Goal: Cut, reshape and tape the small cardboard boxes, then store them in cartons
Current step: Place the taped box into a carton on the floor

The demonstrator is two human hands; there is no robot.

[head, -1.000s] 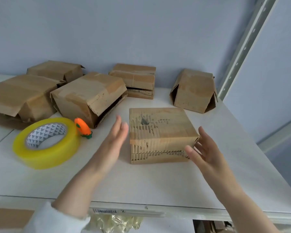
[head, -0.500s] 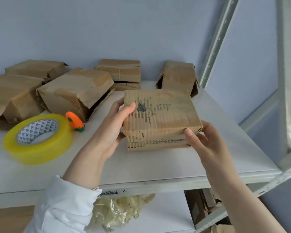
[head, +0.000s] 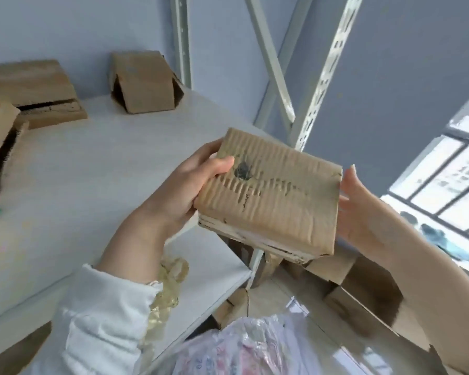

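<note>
— Where is the small cardboard box [head: 276, 201] sitting?
— It is hanging in the air just past the shelf [head: 92, 171] corner, above open cartons [head: 368, 299].
— Who is holding it?
— The left hand [head: 184, 196] is clamping its fingers round the left end, thumb on top. The right hand [head: 363, 212] is keeping its fingers straight at the right end.

The left grip [head: 184, 193], its arm in a white sleeve [head: 103, 320], clasps the small cardboard box [head: 276, 201] by its left edge, thumb on top. The right grip [head: 363, 212], forearm bare, lies straight-fingered against the box's right side.
</note>
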